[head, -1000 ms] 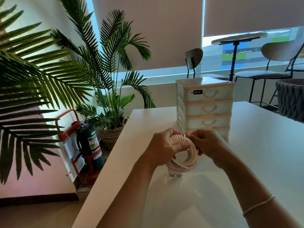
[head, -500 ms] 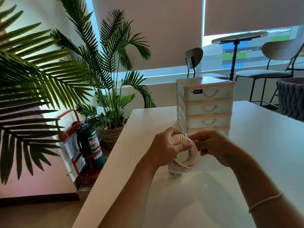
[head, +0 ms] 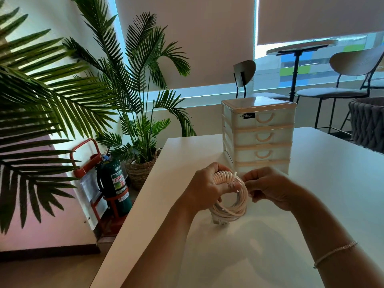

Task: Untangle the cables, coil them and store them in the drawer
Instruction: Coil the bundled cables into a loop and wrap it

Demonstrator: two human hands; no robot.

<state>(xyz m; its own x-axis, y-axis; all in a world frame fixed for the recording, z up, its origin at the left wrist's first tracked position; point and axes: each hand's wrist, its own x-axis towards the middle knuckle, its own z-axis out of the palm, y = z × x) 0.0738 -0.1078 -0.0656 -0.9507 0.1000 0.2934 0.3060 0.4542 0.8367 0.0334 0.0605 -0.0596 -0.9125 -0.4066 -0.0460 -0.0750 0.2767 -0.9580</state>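
Coil (head: 229, 199) nearly bound before the shut drawers (head: 258, 136): left hand (head: 204, 187) grips it, right hand (head: 264, 187) pinches the tail; storing remains.

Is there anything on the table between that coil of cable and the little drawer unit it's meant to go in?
Nothing visible. The coil, held by the left hand and right hand, sits just before the drawer unit, whose drawers are all shut.

glossy table (head: 311, 204), plastic (seemingly translucent) drawers (head: 258, 136)
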